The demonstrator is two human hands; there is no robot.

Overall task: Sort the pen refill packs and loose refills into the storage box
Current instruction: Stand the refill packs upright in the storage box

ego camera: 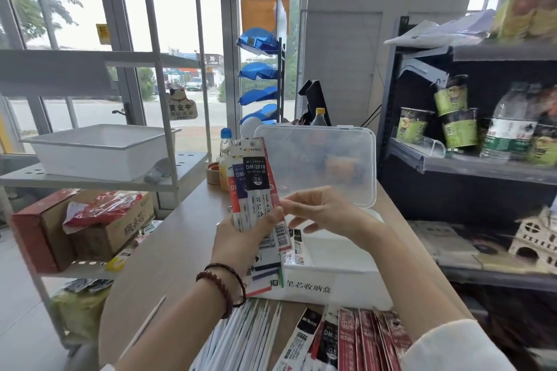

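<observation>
My left hand is raised above the desk, palm turned toward me, forearm coming up from the lower left with two bead bracelets on the wrist. Its fingers and thumb are curled round the lower part of a fan of refill packs, which stand nearly upright and lean a little left, printed faces toward me. My right hand comes in from the lower right, wrist bent, fingers loosely curved with the tips at the right edge of the fan; I cannot tell whether they pinch a pack or only touch it. Both hands hang over the left end of the white box, which sits on the desk with its clear lid standing open behind. A few packs lie inside the box at its left end. On the desk in front of the box, loose refills lie in a bundle under my left forearm, and just to their right more packs are spread in a row.
</observation>
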